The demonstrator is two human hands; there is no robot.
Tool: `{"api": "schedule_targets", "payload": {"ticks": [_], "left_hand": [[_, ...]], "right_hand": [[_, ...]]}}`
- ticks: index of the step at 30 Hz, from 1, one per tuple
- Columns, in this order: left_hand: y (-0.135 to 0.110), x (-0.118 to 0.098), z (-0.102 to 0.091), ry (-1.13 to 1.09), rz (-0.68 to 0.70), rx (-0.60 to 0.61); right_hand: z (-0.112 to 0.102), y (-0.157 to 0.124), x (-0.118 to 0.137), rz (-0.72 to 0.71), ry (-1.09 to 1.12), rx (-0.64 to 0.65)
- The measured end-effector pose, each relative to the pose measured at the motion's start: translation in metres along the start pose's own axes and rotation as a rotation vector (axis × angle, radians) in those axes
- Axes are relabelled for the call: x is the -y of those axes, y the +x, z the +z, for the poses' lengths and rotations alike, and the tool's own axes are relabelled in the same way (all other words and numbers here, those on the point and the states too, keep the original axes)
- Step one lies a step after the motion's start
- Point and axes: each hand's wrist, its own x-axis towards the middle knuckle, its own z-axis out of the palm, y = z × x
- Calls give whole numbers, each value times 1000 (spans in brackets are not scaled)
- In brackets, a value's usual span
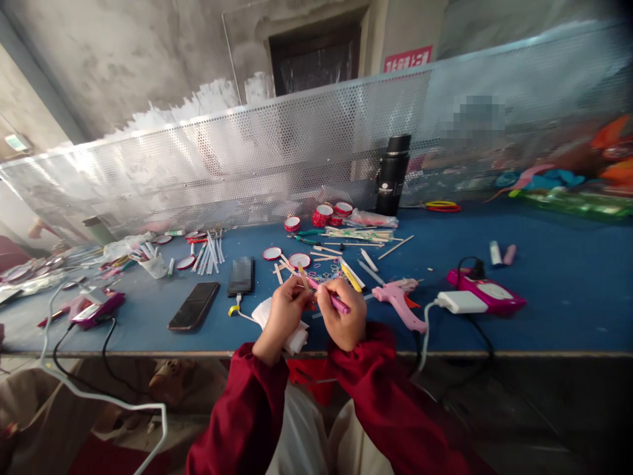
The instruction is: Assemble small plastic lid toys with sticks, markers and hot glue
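Close together at the table's front edge, both hands are closed. My left hand (285, 310) pinches a flat wooden craft stick (302, 276), which points up and away from me. A pink-purple pen (339, 303) is gripped in my right hand (343, 315), its tip end near the stick; whether they touch is hidden by my fingers. Under my left wrist lies a crumpled white tissue (297, 340). Just beyond the hands are a yellow marker (351, 277), small coloured rubber bands (324, 270) and a red-rimmed round lid (299, 260). To the right rests a pink glue gun (401, 303).
On the blue table (558, 284) lie a magenta power strip (499, 300), a white charger (462, 302), a black phone (194, 306) and a second phone (241, 276). A black thermos (393, 175) stands by the perforated metal screen (297, 152). Cables hang over the front edge.
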Motion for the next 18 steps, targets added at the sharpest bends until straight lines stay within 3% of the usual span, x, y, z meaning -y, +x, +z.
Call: {"api": "schedule_targets", "payload": {"ticks": [18], "left_hand": [[0, 2, 1, -34, 13, -11]], "right_hand": [[0, 2, 0, -21, 8, 11]]}}
